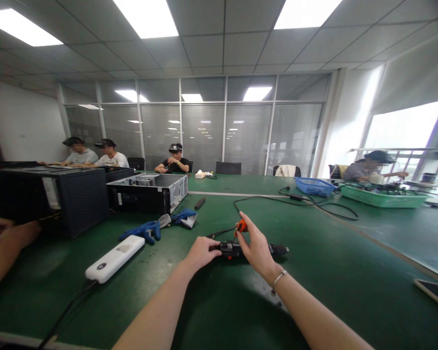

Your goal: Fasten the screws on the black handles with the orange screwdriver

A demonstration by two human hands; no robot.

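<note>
A black electric drill (230,249) with a red button lies on the green table in front of me, its chuck pointing right. My left hand (203,250) is closed on the drill's left end, thumb and fingers pinching the body. Over the middle of the drill, my right hand (255,245) grips a small orange-handled screwdriver (242,225). Its thin shaft points down toward the drill; whether the tip touches is too small to tell. Part of the drill is hidden behind my right hand.
Left of me are a white power strip (115,258), blue gloves (142,231) and black computer cases (80,199). Another person's hands (10,236) work there. A black cord (266,197) runs behind, near blue (314,186) and green (383,198) baskets. A phone-like slab (436,294) lies right.
</note>
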